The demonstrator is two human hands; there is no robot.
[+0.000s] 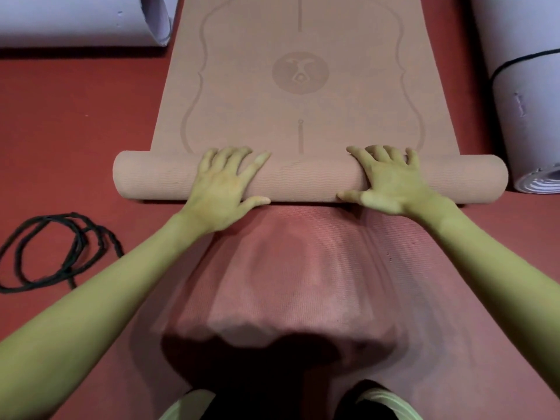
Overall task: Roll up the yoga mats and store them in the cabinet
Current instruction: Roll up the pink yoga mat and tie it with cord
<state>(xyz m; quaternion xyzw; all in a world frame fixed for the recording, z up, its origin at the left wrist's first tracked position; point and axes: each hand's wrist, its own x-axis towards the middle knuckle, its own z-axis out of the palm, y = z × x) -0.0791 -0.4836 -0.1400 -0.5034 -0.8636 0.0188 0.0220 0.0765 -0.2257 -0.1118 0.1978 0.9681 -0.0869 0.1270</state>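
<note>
Lying across the red floor (75, 131), the tan yoga mat (303, 95) is partly rolled, its roll (306, 180) sitting at the near end while the printed flat part is stretching away. The left hand (224, 183) is pressing on the roll with fingers spread and fairly straight; the right hand (391, 183) is resting on it likewise, fingertips curving over the far side (neither is gripping). A black cord (54, 250) is lying coiled at left. Pale rolled mats are sitting at upper left (78, 19) and at right (527, 86).
</note>
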